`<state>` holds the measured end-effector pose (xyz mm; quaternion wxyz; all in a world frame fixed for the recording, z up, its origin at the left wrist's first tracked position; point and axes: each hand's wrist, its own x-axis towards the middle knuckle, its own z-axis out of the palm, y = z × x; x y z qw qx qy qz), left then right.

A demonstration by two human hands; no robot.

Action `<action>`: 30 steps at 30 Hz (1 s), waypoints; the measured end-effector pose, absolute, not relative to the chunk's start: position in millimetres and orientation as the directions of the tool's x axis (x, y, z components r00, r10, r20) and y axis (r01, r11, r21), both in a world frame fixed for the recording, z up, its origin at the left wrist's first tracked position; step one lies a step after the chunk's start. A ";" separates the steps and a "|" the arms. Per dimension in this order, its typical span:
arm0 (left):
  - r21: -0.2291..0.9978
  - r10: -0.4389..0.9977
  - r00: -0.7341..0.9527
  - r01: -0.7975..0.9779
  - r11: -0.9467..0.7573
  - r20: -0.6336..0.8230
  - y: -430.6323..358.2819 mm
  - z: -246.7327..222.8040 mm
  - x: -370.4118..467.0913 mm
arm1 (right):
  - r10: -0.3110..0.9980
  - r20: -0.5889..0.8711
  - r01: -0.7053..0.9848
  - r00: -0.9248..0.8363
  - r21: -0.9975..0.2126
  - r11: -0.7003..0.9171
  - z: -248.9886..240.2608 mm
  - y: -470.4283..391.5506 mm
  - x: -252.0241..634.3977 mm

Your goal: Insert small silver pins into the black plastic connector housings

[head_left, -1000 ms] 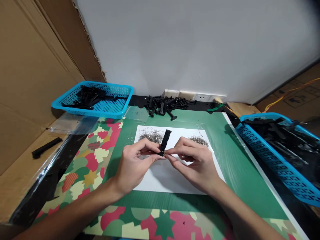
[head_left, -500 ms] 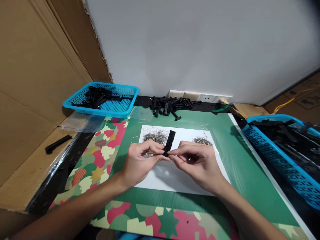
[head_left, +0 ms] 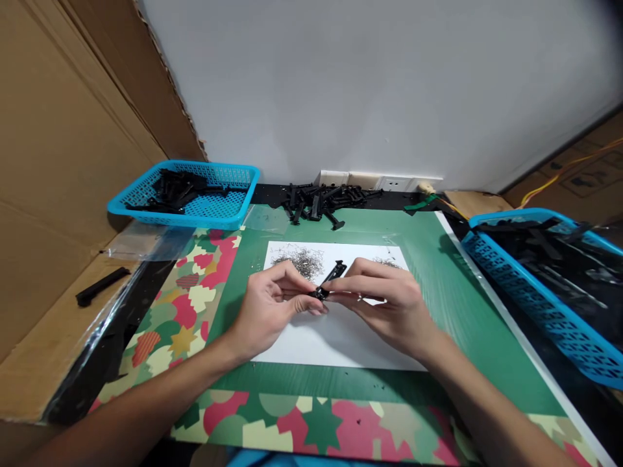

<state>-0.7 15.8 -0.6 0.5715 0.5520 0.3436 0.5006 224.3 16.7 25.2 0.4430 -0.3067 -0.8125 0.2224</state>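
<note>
Over a white sheet of paper (head_left: 311, 347), a slim black plastic part (head_left: 335, 271) leans up and to the right between my hands. My left hand (head_left: 270, 308) pinches its lower end between thumb and fingers. Fingers of my right hand (head_left: 392, 301) are closed against the part's right side, with a tiny shiny bit (head_left: 361, 298) showing near them, too small to name. Behind my left fingers lies a heap of small wiry metal pieces (head_left: 304, 259). A second metal heap (head_left: 388, 263) is partly covered by my right hand.
Blue baskets of black parts stand at the left (head_left: 233, 217) and right (head_left: 540, 292). A pile of black parts (head_left: 321, 200) lies by the wall under power sockets (head_left: 394, 184). One loose black part (head_left: 102, 285) rests on cardboard at the left.
The black part has turned and now leans further right. My right fingers have shifted from its lower end to lie along its side. The camera view has moved slightly.
</note>
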 end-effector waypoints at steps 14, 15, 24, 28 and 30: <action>0.567 0.729 0.446 0.457 -0.685 0.520 19.2 -8.3 -10.0 | 0.713 0.375 0.562 -0.592 -0.442 0.699 10.6 23.7 239.4; 0.560 0.725 0.453 0.461 -0.688 0.519 19.4 -9.7 -9.9 | 0.736 0.331 0.563 -0.590 -0.485 0.669 14.2 22.9 238.7; 0.518 0.701 0.501 0.472 -0.713 0.508 22.0 -16.1 -11.2 | 0.745 0.314 0.531 -0.589 -0.545 0.649 28.9 18.3 231.7; 0.530 0.712 0.488 0.476 -0.702 0.505 21.8 -16.5 -10.9 | 0.713 0.438 0.633 -0.548 -0.340 0.696 24.3 21.7 239.3; 0.530 0.714 0.488 0.479 -0.700 0.502 21.5 -16.3 -10.6 | 0.717 0.526 0.629 -0.457 -0.379 0.679 26.2 20.8 239.0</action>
